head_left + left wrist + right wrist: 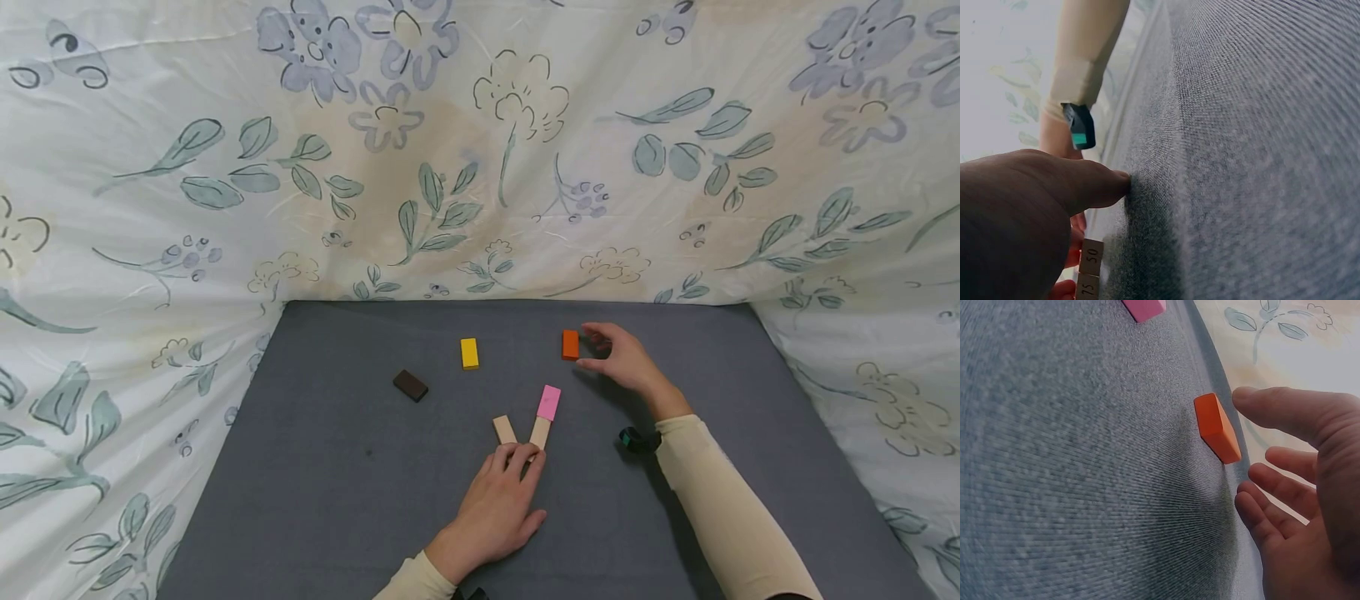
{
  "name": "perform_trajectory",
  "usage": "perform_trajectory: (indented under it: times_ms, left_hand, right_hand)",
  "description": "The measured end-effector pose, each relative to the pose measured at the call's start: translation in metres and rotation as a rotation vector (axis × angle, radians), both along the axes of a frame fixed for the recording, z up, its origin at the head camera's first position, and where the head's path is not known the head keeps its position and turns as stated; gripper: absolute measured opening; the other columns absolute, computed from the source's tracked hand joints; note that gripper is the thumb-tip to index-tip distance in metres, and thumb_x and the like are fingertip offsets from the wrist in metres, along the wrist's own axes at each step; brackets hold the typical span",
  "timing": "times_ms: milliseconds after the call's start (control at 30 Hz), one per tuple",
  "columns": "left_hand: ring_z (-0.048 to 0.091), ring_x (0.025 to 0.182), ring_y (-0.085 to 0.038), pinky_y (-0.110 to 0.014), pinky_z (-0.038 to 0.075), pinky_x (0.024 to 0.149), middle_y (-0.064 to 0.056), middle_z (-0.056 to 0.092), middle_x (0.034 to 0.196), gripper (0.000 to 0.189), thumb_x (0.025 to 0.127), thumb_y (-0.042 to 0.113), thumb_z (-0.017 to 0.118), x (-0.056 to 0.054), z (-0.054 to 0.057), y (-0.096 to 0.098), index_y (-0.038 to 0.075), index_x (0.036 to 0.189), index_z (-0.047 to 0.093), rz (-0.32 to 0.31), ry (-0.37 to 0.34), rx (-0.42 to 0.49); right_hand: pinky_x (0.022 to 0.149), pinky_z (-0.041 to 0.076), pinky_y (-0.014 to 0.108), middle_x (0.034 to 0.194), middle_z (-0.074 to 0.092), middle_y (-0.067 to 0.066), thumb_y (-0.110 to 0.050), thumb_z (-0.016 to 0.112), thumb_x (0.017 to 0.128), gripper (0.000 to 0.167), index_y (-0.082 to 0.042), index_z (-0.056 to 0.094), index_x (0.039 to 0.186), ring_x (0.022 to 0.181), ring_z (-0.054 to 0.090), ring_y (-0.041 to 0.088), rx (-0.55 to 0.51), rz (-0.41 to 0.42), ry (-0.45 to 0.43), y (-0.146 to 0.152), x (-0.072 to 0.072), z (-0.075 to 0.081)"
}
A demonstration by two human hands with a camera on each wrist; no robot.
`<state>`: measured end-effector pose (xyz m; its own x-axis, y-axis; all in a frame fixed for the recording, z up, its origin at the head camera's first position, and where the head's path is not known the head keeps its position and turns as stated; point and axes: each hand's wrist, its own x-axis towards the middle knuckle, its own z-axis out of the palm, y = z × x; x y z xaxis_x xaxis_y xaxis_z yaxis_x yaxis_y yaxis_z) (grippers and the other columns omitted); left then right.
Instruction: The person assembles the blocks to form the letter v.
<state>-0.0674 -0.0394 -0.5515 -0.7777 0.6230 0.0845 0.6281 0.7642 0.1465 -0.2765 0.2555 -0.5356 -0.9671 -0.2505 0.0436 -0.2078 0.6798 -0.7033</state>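
In the head view, an orange block (570, 345) lies at the back right. My right hand (626, 360) is just to its right, thumb and fingers apart, with a small gap to the block in the right wrist view. My left hand (498, 508) lies low at the front, fingertips at the near ends of two plain wooden blocks (505, 429) that partly hide under it. The left wrist view shows wooden blocks (1091, 256) marked 50 and 75 beside the fingers. A pink block (549, 402) joins the far end of the right-hand wooden one.
A yellow block (469, 353) lies back and left of the pink one, and a dark brown block (410, 386) farther left. All rest on a grey cloth surface (315, 500). Floral fabric (450, 167) hangs behind and at both sides.
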Motion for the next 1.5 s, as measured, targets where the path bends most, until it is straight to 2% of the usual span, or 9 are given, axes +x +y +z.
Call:
perform_trajectory:
  times_ms: [467,1000,1500]
  left_hand:
    - [0.044,0.136,-0.025,-0.041,0.044,0.113,-0.005,0.048,0.152,0.076,0.099,0.053,0.077,0.0,-0.001,0.0,0.012,0.159,0.054,0.0,0.001,0.003]
    - [0.045,0.135,-0.025,-0.041,0.043,0.113,-0.006,0.049,0.151,0.075,0.099,0.051,0.078,0.0,0.002,0.0,0.011,0.158,0.054,-0.007,0.015,0.02]
    - [0.045,0.136,-0.025,-0.042,0.044,0.113,-0.006,0.049,0.152,0.076,0.099,0.052,0.078,0.001,0.002,0.0,0.012,0.159,0.054,0.002,-0.014,0.009]
  right_hand:
    - [0.109,0.046,0.061,0.146,0.06,0.023,-0.021,0.088,0.094,0.074,0.0,0.054,0.156,0.124,0.059,0.041,0.006,0.035,-0.006,0.002,-0.003,-0.001]
    - [0.108,0.048,0.058,0.137,0.065,0.022,-0.02,0.089,0.092,0.072,0.002,0.057,0.153,0.122,0.06,0.039,0.018,0.058,-0.045,-0.001,-0.013,-0.001]
    - [0.108,0.049,0.058,0.135,0.066,0.022,-0.022,0.088,0.092,0.072,0.003,0.057,0.152,0.12,0.062,0.039,0.031,0.067,-0.068,0.0,-0.016,0.0]
